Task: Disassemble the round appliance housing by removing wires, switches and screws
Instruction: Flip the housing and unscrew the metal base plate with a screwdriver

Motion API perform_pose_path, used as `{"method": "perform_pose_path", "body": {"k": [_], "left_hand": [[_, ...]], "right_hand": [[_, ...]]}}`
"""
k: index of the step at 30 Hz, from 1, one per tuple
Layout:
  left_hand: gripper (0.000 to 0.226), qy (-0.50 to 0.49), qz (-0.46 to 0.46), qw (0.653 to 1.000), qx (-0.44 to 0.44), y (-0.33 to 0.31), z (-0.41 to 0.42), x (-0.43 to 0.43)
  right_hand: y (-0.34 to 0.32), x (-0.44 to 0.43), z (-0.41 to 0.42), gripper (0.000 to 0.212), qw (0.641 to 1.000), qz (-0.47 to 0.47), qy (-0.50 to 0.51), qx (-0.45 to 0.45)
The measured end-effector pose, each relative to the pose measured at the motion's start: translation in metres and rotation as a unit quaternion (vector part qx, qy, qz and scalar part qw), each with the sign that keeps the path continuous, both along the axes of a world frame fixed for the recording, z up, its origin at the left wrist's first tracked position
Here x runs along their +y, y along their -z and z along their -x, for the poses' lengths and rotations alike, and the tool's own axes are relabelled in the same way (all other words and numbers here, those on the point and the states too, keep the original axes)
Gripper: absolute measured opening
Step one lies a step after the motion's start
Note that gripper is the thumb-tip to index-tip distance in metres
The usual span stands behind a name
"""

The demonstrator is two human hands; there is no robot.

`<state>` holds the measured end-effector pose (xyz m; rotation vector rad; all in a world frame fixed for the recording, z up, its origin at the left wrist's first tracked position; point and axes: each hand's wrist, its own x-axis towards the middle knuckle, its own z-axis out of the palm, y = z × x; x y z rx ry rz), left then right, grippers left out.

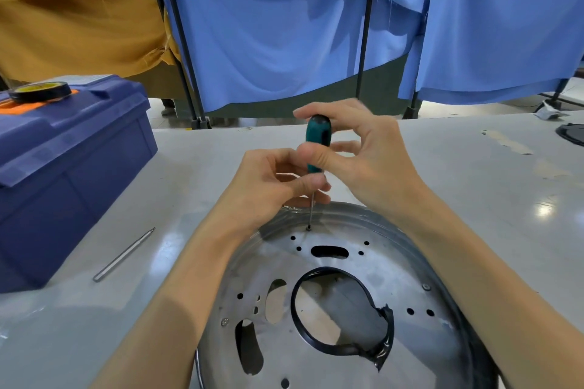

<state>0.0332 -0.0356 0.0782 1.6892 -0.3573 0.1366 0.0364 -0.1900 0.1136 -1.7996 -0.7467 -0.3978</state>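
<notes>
Blue toolbox left, tape atop — loose bit near housing.

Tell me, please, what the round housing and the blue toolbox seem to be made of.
Round housing: probably bare sheet metal, silvery and glossy, mirroring lights around punched holes. Toolbox: apparently moulded plastic, uniform blue, smooth with dull sheen.

Shiny bare-metal housing; glossy blue plastic toolbox.

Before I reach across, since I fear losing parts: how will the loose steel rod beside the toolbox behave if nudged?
The steel rod looks round and slim, so it would probably roll on the glossy table. Thin straight metal, it seems stiff and light.
</notes>
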Motion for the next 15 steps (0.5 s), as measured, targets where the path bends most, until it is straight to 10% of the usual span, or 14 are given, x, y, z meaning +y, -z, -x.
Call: {"method": "perform_pose_path", "body": {"k": [15], "left_hand": [[0.039, -0.018, 0.012, 1.0, -0.018, 0.0012, -0.0006, 0.0022]], "right_hand": [[-0.0025, 0.0001, -0.0005, 0.037, 1.0, -0.006, 0.018, -0.016]]}}
